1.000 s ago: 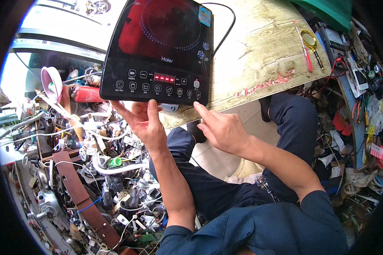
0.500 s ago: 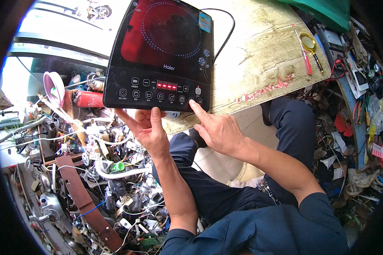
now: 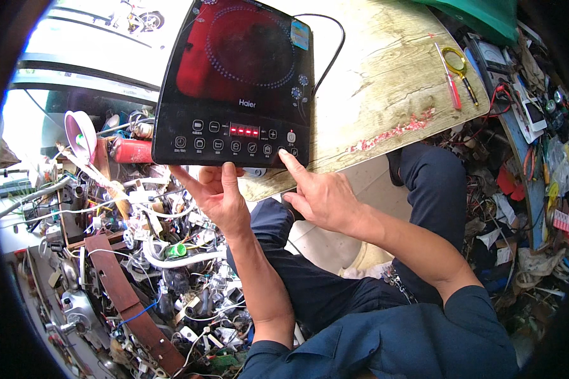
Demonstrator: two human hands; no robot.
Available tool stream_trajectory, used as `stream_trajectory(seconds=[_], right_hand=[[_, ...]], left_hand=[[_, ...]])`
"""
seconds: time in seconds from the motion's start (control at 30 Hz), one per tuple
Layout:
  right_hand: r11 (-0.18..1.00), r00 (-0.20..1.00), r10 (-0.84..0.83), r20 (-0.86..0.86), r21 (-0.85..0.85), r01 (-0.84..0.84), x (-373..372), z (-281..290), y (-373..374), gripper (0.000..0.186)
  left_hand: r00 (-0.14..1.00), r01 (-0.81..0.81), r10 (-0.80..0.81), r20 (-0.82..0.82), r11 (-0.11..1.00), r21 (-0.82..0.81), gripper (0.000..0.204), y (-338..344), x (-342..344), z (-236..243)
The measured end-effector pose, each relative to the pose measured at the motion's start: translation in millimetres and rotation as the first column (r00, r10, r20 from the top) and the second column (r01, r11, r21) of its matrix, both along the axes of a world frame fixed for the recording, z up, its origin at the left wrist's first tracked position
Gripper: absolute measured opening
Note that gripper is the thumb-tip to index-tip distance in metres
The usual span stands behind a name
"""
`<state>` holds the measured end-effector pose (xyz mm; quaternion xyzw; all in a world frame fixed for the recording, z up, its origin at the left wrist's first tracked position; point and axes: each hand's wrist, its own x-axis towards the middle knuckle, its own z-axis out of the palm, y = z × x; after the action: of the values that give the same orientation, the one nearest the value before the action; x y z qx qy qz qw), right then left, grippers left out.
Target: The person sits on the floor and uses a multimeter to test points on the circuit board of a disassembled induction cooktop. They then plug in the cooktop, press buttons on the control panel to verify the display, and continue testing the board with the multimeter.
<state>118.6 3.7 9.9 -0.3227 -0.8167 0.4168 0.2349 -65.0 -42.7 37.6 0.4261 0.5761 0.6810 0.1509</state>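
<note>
- The induction cooker lies flat on the worn wooden table, its near edge overhanging toward the person. Its red display is lit, so it already has power through the black cord; the work now in hand looks like trying the touch buttons, with no sign of it being finished.
- The left hand props the cooker's near edge from below, fingers spread and loose, clasping nothing.
- The right hand has its forefinger stretched to the right end of the button row, the other fingers curled in; whether the tip actually touches the panel is hard to tell.
- Against the earlier frames, the cooker sits further right and closer, and the right forefinger has travelled up to the buttons.
- A red-handled screwdriver lies untouched at the table's far right.
</note>
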Motion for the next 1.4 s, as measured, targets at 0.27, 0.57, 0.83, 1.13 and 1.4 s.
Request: stream_trajectory(seconds=[0.27,0.57,0.83,1.13,1.4], right_hand=[[0.998,1.0,-0.016,0.023,0.063,0.014,-0.1,-2.4,1.8,0.08],[0.999,0.999,0.012,0.034,0.047,-0.013,1.1,0.8,2.0,0.082],[0.997,0.991,0.049,0.122,0.052,-0.056,3.5,9.7,6.5,0.086],[0.986,0.997,0.017,0.069,0.167,-0.028,-6.3,8.3,9.5,0.078],[0.985,0.99,0.042,0.133,0.163,-0.064,-6.1,16.0,11.0,0.084]], left_hand=[[1.0,0.002,-0.001,-0.018,1.0,0.01,0.095,1.4,1.2,0.6],[1.0,0.007,-0.008,0.021,1.0,0.011,0.097,0.8,2.2,2.6],[0.999,-0.044,0.044,-0.01,0.999,0.014,0.091,3.5,6.5,3.2],[0.999,-0.035,0.035,-0.02,0.999,-0.004,0.091,0.4,4.9,3.2],[0.998,-0.049,0.049,0.027,0.999,0.002,0.1,1.9,5.6,3.9]])
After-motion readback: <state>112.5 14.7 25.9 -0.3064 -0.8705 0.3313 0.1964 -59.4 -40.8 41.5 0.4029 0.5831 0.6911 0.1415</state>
